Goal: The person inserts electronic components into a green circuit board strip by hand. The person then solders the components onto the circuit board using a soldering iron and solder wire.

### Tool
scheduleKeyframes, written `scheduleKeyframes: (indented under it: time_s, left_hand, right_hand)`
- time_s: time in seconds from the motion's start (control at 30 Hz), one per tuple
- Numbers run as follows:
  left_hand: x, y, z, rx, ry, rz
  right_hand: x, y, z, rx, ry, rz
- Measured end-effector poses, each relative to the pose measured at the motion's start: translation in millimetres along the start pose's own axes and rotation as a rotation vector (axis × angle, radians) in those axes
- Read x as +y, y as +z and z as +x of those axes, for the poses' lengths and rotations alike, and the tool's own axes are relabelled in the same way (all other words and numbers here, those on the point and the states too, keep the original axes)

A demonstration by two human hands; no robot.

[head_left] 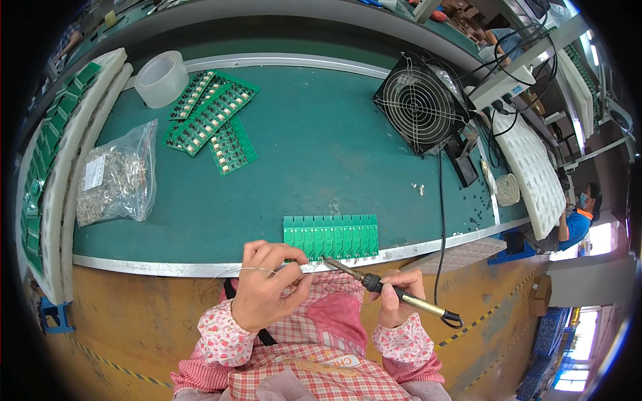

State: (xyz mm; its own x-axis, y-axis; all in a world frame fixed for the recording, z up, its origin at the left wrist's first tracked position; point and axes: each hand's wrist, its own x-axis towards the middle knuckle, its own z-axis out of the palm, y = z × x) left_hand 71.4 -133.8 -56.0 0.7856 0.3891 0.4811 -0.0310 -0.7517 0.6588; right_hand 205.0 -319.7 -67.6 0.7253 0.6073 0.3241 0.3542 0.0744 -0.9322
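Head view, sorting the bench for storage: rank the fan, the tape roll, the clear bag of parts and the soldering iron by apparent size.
1. Fan and clear bag of parts: look about alike; too close to rank.
2. Soldering iron: long but thin, and nearer the camera.
3. Tape roll.

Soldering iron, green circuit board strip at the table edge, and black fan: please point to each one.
Soldering iron [394, 294], head view, on its dark handle.
Green circuit board strip [331, 235], head view, its middle.
Black fan [420, 103], head view, its wire grille.
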Motion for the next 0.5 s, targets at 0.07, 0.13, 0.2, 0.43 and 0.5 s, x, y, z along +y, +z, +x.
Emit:
scheduleKeyframes:
  time_s: [0.07,0.13,0.2,0.43,0.5]
  left_hand:
    - [-0.2,0.1,0.0,-0.001,-0.001,0.001]
    - [-0.6,0.0,-0.5,0.003,-0.001,-0.006]
    - [-0.5,-0.1,-0.1,0.002,-0.004,-0.006]
    - [1.7,-1.1,0.8,-0.003,-0.013,-0.021]
    - [1.1,-0.8,0.4,-0.001,-0.007,-0.020]
  right_hand:
    - [-0.6,-1.0,0.4,0.003,0.021,0.006]
    - [-2.2,-0.3,0.6,0.006,0.043,0.013]
    - [-4.7,1.6,2.1,0.018,0.061,0.040]
    - [2.6,-1.5,-1.9,0.017,0.014,-0.003]
    - [3.0,-0.6,-2.6,0.026,-0.001,0.001]
